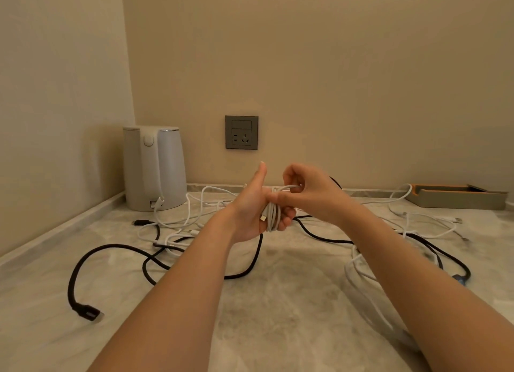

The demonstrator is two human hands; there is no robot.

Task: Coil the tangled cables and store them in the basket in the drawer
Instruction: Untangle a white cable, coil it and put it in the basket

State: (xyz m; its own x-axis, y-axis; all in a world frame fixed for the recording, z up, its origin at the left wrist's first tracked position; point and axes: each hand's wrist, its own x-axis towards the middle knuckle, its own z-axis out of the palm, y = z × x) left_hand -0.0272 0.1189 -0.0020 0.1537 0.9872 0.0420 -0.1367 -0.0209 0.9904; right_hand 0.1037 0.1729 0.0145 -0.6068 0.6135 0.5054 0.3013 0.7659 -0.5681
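White cable (271, 215) coils round left hand (249, 209), right hand (308, 195) pinching; tray (459, 201) contents unclear.

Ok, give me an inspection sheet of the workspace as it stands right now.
Surface: marbled countertop, with cables spread across it.
Job's things: white cable, partly coiled round the left hand's fingers; basket and drawer not in view.
Clutter: kettle at back left; shallow tray at back right.
Hands: left hand grips the coil, thumb up; right hand pinches a loop of the same cable.
Cables: black cable lies loose on the left, its plug nearest the front edge; other white cables lie uncoiled on the right.
Surroundings: wall socket with nothing plugged in; plain beige walls.
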